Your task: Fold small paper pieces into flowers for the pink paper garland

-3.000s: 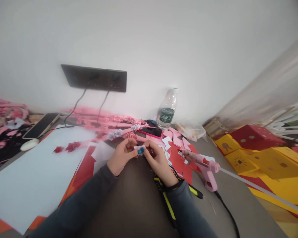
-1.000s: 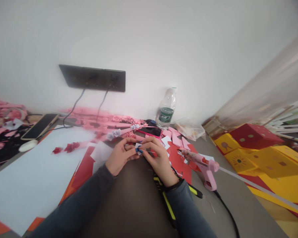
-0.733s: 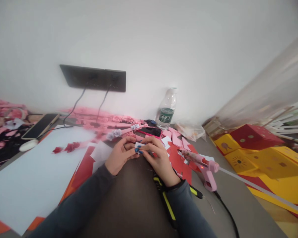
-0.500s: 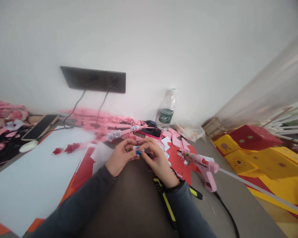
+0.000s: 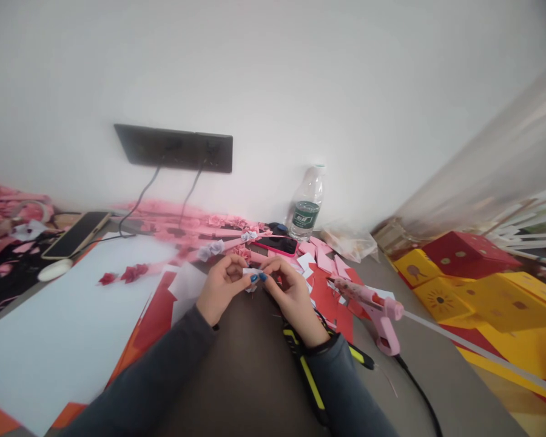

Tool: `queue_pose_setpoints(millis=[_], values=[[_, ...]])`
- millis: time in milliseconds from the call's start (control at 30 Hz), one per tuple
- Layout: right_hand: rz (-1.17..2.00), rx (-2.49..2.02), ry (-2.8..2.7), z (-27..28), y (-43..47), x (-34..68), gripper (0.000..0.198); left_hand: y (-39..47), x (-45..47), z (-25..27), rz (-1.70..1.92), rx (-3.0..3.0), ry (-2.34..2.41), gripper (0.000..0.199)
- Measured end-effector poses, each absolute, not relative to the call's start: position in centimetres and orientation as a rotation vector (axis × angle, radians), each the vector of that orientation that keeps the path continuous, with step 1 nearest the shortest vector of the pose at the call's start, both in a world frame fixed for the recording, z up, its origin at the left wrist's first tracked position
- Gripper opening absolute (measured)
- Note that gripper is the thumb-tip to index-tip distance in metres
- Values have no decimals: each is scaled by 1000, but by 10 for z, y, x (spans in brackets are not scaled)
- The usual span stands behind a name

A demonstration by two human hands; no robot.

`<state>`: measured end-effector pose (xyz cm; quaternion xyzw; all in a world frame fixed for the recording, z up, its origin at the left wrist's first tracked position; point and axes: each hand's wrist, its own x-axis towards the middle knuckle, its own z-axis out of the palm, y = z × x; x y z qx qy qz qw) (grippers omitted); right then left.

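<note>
A small white piece of paper (image 5: pixel 252 272) is pinched between my two hands above the grey table. My left hand (image 5: pixel 221 287) grips its left side with thumb and fingers. On the other side, my right hand (image 5: pixel 295 298) holds it the same way, the blue-nailed thumbs almost meeting. Part of the paper is covered by the fingers. Under my right forearm lies a tool with black and yellow handles (image 5: pixel 310 379); its head is hidden. To the right rests a pink glue gun (image 5: pixel 377 308) with a glue stick in its back.
Branches with pink and white paper flowers (image 5: pixel 212 249) lie behind my hands, near a phone (image 5: pixel 277 244) and a water bottle (image 5: pixel 306 212). White sheets (image 5: pixel 77 315) cover the left. Red paper scraps (image 5: pixel 323 288) lie right of my hands, yellow and red boxes (image 5: pixel 505 300) farther right.
My thumbs have come together on the near side of the white paper, and my right fingers have shifted to its right edge. The view has moved slightly.
</note>
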<state>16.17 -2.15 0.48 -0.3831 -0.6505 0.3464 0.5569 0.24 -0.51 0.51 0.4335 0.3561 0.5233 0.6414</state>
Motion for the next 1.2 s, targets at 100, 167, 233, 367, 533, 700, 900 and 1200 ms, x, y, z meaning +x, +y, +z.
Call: queue_pose_setpoints(millis=[100,167,233,367,533,700,900,1200], values=[[765,-923,-1563,8,-23,162,8,-4,1,4,1161,1049,837,29],[735,-911,-1568,9,-23,163,7,-4,1,4,1126,1074,841,27],[698,-902,-1578,9,-22,163,8,-5,1,3,1101,1085,845,27],[473,-976,-1604,5,-23,163,7,-5,1,2,1074,1100,870,30],[-42,-1069,-1677,2,-28,161,13,-5,2,0,1119,1101,888,33],[-172,-1099,-1730,4,-28,161,12,-6,3,-1,1146,1101,912,33],[-48,-1080,-1745,3,-27,162,13,-6,3,2,1162,1143,923,31],[539,-984,-1616,7,-24,162,13,-10,2,1,1206,1199,933,27]])
